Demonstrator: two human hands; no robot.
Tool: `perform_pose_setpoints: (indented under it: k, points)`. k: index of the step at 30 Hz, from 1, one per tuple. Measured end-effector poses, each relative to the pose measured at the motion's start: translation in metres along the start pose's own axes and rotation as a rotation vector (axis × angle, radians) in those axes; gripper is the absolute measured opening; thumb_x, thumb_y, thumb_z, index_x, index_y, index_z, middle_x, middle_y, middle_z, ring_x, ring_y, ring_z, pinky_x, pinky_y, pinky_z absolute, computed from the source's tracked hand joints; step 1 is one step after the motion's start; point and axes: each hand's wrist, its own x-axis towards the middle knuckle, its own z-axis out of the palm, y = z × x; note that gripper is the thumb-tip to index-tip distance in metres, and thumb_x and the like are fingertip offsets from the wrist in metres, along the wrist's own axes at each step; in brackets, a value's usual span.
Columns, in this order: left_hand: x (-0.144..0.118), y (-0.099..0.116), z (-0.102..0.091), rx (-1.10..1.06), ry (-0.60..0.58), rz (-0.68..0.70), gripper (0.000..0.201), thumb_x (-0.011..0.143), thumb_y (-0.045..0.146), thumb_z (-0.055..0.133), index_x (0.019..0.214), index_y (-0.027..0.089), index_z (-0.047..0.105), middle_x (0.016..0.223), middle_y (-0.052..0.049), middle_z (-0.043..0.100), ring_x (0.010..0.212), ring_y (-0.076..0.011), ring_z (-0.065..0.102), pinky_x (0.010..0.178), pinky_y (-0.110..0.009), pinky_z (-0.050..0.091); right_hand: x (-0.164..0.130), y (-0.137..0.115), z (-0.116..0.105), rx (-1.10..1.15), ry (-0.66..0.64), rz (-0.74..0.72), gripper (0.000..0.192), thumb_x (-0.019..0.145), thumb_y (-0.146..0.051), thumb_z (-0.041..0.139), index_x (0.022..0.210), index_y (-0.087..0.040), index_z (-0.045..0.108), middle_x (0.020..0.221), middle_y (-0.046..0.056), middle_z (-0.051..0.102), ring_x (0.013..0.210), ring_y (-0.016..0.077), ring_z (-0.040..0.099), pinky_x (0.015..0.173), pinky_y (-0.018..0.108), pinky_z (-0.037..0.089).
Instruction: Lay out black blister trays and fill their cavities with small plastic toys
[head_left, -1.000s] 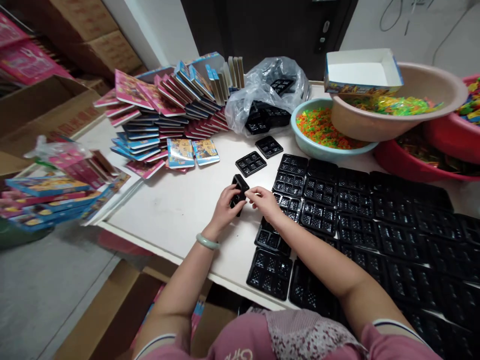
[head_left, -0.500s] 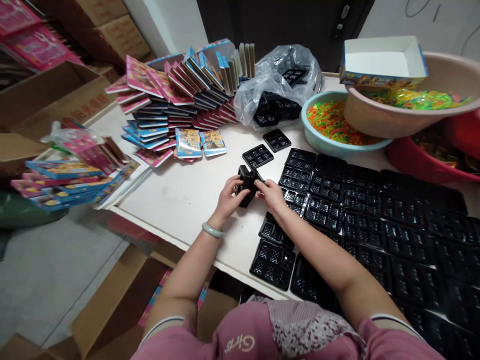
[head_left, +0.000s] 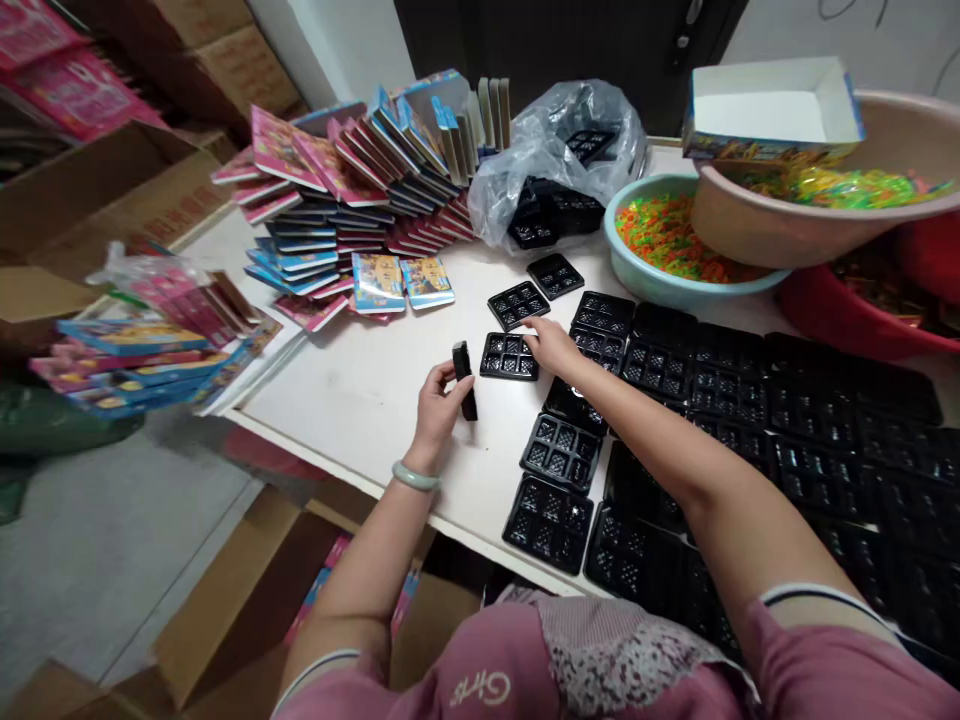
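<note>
My left hand (head_left: 441,402) grips a small stack of black plastic trays (head_left: 465,382), held upright on edge above the white table. How many trays are in it, I cannot tell. My right hand (head_left: 553,347) pinches the right edge of a single black compartment tray (head_left: 507,358), which lies flat or nearly flat on the table. Just behind it are two more loose trays, one nearer (head_left: 519,304) and one farther back (head_left: 555,275). Rows of the same trays (head_left: 559,450) cover the table's right side, partly hidden under my right forearm.
Piles of pink and blue boxes (head_left: 337,200) stand at the back left. A clear plastic bag (head_left: 555,130) holds more black trays. Basins on the right include a light blue basin (head_left: 622,265) of small coloured pieces and a beige basin (head_left: 739,225) bearing an open box (head_left: 772,150).
The hands have moved apart. A tray from between them now lies on the table under my right fingers, while my left hand keeps the thinner stack slightly to the left.
</note>
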Motion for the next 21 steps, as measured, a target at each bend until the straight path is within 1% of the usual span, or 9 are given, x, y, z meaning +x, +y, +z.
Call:
perform_pose_setpoints:
  k: [2,3,6,10,13,15,18,21]
  points:
    - [0.002,0.0,0.011,-0.095,0.013,-0.09,0.032,0.068,0.033,0.078,0.093,0.018,0.065,0.089,-0.002,0.066,0.083,-0.014,0.061,0.076,-0.025,0.049,0.03,0.007,-0.005,-0.351,-0.016,-0.078,0.041,0.092,-0.011,0.042,0.131,-0.017,0.054,0.135,0.013,0.058,0.127,0.0271,0.046,0.103,0.043,0.036]
    - [0.004,0.001,0.017,-0.14,0.011,-0.136,0.032,0.068,0.034,0.078,0.092,0.018,0.064,0.086,-0.001,0.065,0.079,-0.013,0.06,0.073,-0.024,0.049,0.04,0.009,-0.006,-0.46,-0.026,-0.083,0.043,0.092,-0.01,0.04,0.131,-0.016,0.054,0.134,0.014,0.058,0.126,0.0285,0.046,0.102,0.043,0.035]
    - [0.01,0.001,0.029,-0.245,0.005,-0.232,0.036,0.065,0.035,0.08,0.091,0.017,0.063,0.086,-0.001,0.063,0.074,-0.0118,0.059,0.066,-0.023,0.048,0.053,0.018,-0.006,-0.595,-0.02,-0.075,0.039,0.09,-0.01,0.039,0.123,-0.013,0.059,0.124,0.017,0.063,0.118,0.0319,0.048,0.1,0.046,0.031]
    - [0.02,-0.001,0.041,-0.304,0.047,-0.243,0.037,0.066,0.035,0.081,0.092,0.017,0.063,0.087,-0.001,0.063,0.076,-0.0116,0.059,0.068,-0.023,0.049,0.052,0.031,-0.005,-0.738,-0.009,-0.128,0.031,0.09,-0.015,0.044,0.113,-0.013,0.064,0.116,0.016,0.065,0.111,0.0307,0.049,0.099,0.043,0.028]
    - [0.028,-0.005,0.05,-0.348,0.085,-0.228,0.037,0.066,0.035,0.081,0.093,0.017,0.062,0.085,0.0,0.062,0.075,-0.011,0.059,0.067,-0.022,0.049,0.055,0.04,-0.009,-0.769,0.005,-0.116,0.03,0.091,-0.018,0.044,0.11,-0.013,0.066,0.114,0.016,0.065,0.106,0.0287,0.049,0.096,0.042,0.028]
    - [0.034,-0.008,0.057,-0.384,0.087,-0.223,0.038,0.066,0.034,0.081,0.094,0.018,0.062,0.089,0.0,0.062,0.077,-0.011,0.059,0.068,-0.022,0.049,0.06,0.044,-0.012,-0.755,0.026,-0.089,0.031,0.091,-0.017,0.043,0.111,-0.014,0.066,0.114,0.016,0.065,0.105,0.0283,0.048,0.095,0.042,0.028]
    - [0.042,-0.013,0.069,-0.416,0.065,-0.219,0.038,0.066,0.033,0.081,0.094,0.018,0.06,0.093,-0.001,0.063,0.08,-0.0114,0.06,0.07,-0.023,0.05,0.065,0.048,-0.016,-0.718,0.055,-0.052,0.034,0.09,-0.015,0.041,0.112,-0.015,0.067,0.114,0.017,0.064,0.107,0.03,0.048,0.095,0.044,0.029]
    - [0.046,-0.017,0.08,-0.417,0.015,-0.203,0.038,0.068,0.035,0.08,0.095,0.019,0.06,0.093,-0.001,0.064,0.082,-0.0127,0.061,0.073,-0.025,0.051,0.066,0.053,-0.018,-0.668,0.074,-0.037,0.037,0.091,-0.014,0.038,0.114,-0.016,0.067,0.114,0.018,0.064,0.107,0.0315,0.049,0.094,0.045,0.03]
